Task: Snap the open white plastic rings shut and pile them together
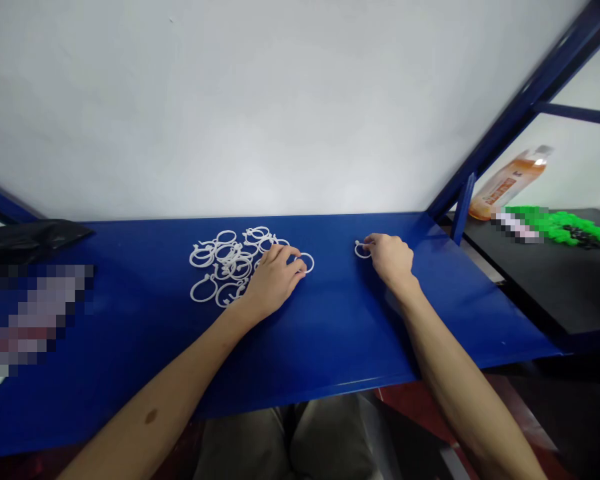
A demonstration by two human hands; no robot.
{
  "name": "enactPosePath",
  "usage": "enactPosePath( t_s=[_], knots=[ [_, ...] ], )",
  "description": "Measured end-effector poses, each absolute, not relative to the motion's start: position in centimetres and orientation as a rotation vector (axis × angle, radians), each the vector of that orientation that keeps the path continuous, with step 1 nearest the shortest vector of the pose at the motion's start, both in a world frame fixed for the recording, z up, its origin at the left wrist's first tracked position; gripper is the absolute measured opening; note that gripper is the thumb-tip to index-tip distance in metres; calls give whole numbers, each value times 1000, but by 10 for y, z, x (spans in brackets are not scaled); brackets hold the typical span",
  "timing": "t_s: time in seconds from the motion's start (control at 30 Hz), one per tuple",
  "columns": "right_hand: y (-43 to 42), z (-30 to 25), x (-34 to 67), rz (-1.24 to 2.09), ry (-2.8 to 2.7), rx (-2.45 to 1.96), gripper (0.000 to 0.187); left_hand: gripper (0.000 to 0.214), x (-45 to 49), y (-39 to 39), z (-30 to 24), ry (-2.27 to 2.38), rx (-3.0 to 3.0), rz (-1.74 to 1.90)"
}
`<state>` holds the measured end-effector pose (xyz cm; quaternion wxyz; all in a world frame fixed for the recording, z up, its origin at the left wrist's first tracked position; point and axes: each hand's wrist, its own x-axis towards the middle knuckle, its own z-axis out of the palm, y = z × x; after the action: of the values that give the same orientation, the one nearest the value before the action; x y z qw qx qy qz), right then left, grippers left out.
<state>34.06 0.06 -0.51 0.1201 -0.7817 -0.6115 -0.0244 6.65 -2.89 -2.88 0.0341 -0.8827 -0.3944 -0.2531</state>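
Head view: your right hand point(393, 260) pinches a white ring point(361, 257) near the back edge of the blue counter point(330, 340). Your left hand point(275, 280), its grip impossible to tell, reaches a second ring point(313, 263) beside the loose ring pile point(227, 253); black plastic point(30, 235) lies at the back left corner.

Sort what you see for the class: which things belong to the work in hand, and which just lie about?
Probably the work:
- left hand, touching a white ring
- right hand, holding a second ring
- ring pile, partly behind the left hand

Apparently just lying about:
- black plastic item, far left
- bottle of orange liquid, right
- green pieces, far right
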Motion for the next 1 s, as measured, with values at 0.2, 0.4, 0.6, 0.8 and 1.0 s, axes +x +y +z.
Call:
enactPosePath(
  t_s=[0.2,0.4,0.6,0.8,1.0],
  knots=[
    [-12,1,315,5,-1904,-1677,26,19,66,-31,-22,-1046,-2784,-936],
    [-28,-8,282,483,-2216,-1124,26,37,63,-30,-21,-970,-2802,-939],
    [-31,-14,278,474,-2198,-1146,21,26,66,-29,-20,-1054,-2793,-1030],
    [-32,-14,277,525,-2225,-1048,17,23,67,-29,-22,-1178,-2709,-1092],
    [-38,-13,270,615,-2165,-979,19,23,68,-31,-27,-1221,-2615,-1079]
  ],
)
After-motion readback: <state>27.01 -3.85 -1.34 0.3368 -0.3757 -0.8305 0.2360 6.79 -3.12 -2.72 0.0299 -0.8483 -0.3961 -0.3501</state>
